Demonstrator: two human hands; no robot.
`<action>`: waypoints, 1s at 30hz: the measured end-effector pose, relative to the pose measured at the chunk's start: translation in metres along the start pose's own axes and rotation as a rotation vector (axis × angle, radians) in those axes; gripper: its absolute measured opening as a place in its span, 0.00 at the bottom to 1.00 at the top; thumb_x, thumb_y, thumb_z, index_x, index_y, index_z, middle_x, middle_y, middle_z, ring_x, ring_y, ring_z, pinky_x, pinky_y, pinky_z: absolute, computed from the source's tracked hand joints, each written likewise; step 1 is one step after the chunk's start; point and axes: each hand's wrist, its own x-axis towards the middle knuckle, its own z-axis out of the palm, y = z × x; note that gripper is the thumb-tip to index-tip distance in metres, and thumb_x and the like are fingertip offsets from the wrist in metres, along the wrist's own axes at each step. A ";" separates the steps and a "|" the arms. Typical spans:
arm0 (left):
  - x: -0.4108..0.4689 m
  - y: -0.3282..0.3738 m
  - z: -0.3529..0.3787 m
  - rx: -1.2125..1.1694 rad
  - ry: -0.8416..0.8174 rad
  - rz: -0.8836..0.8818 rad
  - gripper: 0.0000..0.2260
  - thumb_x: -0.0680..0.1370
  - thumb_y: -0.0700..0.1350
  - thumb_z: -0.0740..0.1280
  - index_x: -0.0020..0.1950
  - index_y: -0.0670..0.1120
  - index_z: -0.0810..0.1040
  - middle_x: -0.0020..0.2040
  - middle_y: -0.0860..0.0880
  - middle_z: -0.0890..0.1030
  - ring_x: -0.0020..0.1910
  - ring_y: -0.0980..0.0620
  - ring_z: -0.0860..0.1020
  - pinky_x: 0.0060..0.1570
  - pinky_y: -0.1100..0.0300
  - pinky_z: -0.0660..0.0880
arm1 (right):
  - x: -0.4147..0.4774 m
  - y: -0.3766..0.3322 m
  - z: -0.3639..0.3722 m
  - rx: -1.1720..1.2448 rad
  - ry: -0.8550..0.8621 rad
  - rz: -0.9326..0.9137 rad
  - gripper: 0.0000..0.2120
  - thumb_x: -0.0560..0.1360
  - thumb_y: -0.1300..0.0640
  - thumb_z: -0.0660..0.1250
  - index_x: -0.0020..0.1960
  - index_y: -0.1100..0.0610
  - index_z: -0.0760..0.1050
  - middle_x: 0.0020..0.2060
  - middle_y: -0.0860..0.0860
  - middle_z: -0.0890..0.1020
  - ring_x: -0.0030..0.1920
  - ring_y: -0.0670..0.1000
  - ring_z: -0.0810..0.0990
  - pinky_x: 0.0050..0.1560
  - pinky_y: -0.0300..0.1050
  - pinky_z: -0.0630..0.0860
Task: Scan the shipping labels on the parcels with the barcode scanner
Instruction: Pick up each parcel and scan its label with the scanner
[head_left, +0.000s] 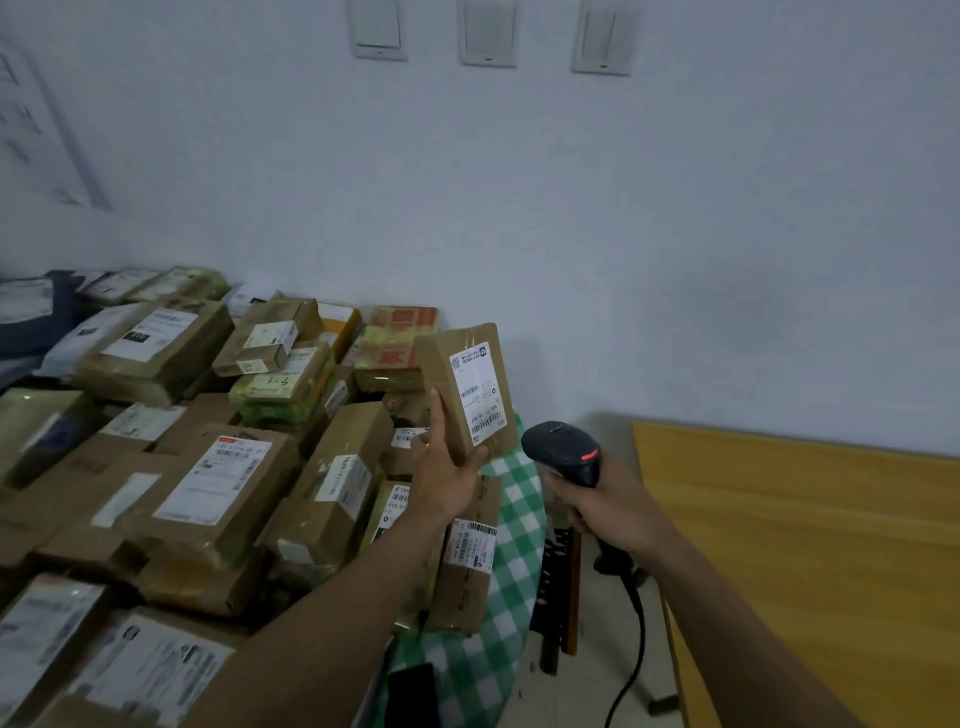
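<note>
Scanning: small brown cardboard parcel (441, 364) in left hand (447, 478), black barcode scanner (563, 449) in right hand (608, 509), fingers (478, 457) clamped; next, aim at white label (478, 395).

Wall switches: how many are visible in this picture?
3, in a row high on the wall: left switch, middle switch, right switch. More may lie outside the frame.

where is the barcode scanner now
Head view, right of centre: the barcode scanner is in the right hand, beside the parcel the left hand holds.
</note>
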 end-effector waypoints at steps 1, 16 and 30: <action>0.000 0.001 0.000 0.004 -0.002 0.000 0.50 0.79 0.53 0.73 0.72 0.80 0.32 0.69 0.40 0.67 0.67 0.37 0.76 0.67 0.37 0.75 | -0.002 -0.001 0.001 0.006 -0.008 0.009 0.07 0.80 0.57 0.72 0.57 0.52 0.79 0.27 0.43 0.80 0.29 0.47 0.77 0.33 0.41 0.74; -0.005 -0.003 -0.012 0.010 -0.081 -0.033 0.48 0.80 0.47 0.72 0.82 0.65 0.36 0.71 0.42 0.65 0.73 0.40 0.68 0.72 0.40 0.68 | -0.012 -0.005 0.009 0.034 -0.097 0.072 0.13 0.81 0.53 0.71 0.65 0.47 0.77 0.39 0.53 0.84 0.34 0.49 0.79 0.39 0.43 0.80; 0.011 -0.013 -0.009 0.001 -0.149 -0.002 0.49 0.80 0.52 0.72 0.77 0.74 0.32 0.76 0.44 0.69 0.75 0.41 0.70 0.71 0.35 0.69 | -0.019 0.004 0.005 -0.063 -0.008 0.047 0.10 0.81 0.52 0.71 0.62 0.48 0.78 0.44 0.55 0.87 0.41 0.51 0.88 0.44 0.44 0.83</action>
